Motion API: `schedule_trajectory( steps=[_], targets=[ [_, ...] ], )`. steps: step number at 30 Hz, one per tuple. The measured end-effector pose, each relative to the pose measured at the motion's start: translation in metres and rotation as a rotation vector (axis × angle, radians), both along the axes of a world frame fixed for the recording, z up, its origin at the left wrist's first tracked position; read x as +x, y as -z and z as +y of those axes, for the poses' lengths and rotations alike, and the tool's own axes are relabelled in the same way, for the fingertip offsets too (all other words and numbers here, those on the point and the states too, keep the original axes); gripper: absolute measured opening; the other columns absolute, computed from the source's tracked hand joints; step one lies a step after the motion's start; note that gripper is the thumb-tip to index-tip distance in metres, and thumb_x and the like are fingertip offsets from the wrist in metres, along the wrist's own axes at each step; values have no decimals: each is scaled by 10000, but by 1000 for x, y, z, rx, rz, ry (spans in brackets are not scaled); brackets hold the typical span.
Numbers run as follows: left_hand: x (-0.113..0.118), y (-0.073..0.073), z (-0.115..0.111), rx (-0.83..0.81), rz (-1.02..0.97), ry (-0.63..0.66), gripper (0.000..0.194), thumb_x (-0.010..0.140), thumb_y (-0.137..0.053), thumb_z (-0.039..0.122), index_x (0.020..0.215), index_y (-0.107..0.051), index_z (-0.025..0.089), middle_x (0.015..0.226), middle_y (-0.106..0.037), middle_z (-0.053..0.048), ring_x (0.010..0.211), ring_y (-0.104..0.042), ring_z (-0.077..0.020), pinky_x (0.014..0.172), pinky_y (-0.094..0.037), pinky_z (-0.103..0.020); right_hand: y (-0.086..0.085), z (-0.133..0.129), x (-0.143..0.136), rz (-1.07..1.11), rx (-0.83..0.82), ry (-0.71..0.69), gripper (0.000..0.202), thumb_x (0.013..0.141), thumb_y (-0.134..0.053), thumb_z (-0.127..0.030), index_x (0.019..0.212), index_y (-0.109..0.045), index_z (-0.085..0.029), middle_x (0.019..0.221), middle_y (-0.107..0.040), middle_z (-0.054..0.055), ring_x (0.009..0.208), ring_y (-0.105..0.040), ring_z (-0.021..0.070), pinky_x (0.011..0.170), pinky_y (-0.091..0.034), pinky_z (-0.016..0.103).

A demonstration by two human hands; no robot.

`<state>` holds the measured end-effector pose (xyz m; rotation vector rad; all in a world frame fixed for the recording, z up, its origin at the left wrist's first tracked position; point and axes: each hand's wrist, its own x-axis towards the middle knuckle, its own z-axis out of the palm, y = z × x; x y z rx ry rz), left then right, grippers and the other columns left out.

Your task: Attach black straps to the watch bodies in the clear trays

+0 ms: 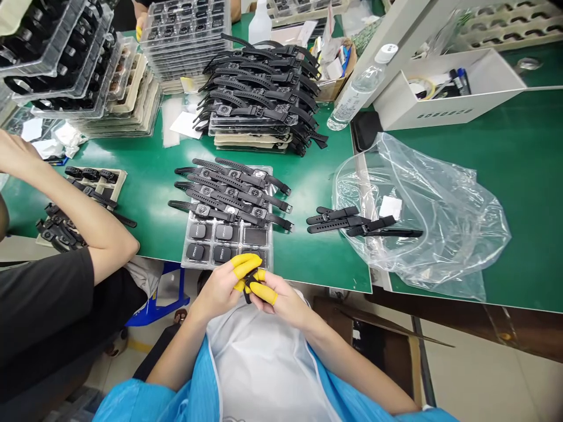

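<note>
My left hand point(223, 288) and my right hand point(281, 298) meet in front of my white apron, with yellow finger cots on several fingertips. Both are closed around a small black watch part point(248, 280), mostly covered by the fingers; a narrow dark end pokes out below. Just beyond them, a clear plastic tray point(269, 249) lies at the table's front edge. Strapped black watches point(233, 193) lie slanted across its far part. Square watch cases without straps point(224, 232) sit in nearer compartments. Loose black watch straps point(338, 223) lie to the right.
Behind the tray rises a tall stack of trays with strapped watches point(259, 94). A plastic bag point(431, 217) spreads at right, near a bottle point(360, 88) and a white box point(457, 99). A co-worker's arm point(83, 205) reaches in from the left.
</note>
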<state>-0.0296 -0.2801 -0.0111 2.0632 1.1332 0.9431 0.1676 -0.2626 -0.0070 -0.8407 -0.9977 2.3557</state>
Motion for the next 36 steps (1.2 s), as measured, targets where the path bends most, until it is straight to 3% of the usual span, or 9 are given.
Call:
schedule_trajectory(
  steps=[7,15,30,36],
  targets=[
    [-4,-9,3,-12,34,44,598,982,-471,49,1547,-526,239,1429,-681,-130,1343,-665,-243,1100,-608,-411,3,-1,3,48,5,35,468,899,-713,-654,849,-541,-221,522,-461,-90,459,-281,87,463,-198,252],
    [0,-5,2,8,29,23,647,962,-475,54,1577,-496,253,1391,-708,-111,1309,-687,-243,1069,-624,-403,9,-4,0,52,-44,158,408,905,-721,-591,864,-560,-218,492,-418,-101,446,-255,83,462,-197,247],
    [6,2,-1,84,105,-24,611,960,-445,59,1547,-484,222,1321,-688,-138,1229,-698,-250,1001,-636,-384,8,-9,-5,190,-225,239,379,881,-767,-537,848,-556,-224,429,-402,-114,386,-188,66,418,-170,230],
    [6,-7,2,56,78,48,558,1018,-438,153,1573,-455,204,1318,-632,-171,1222,-648,-288,1016,-606,-454,5,-5,-4,159,-247,266,394,860,-784,-545,843,-568,-216,426,-402,-115,387,-177,58,412,-152,228]
  ],
)
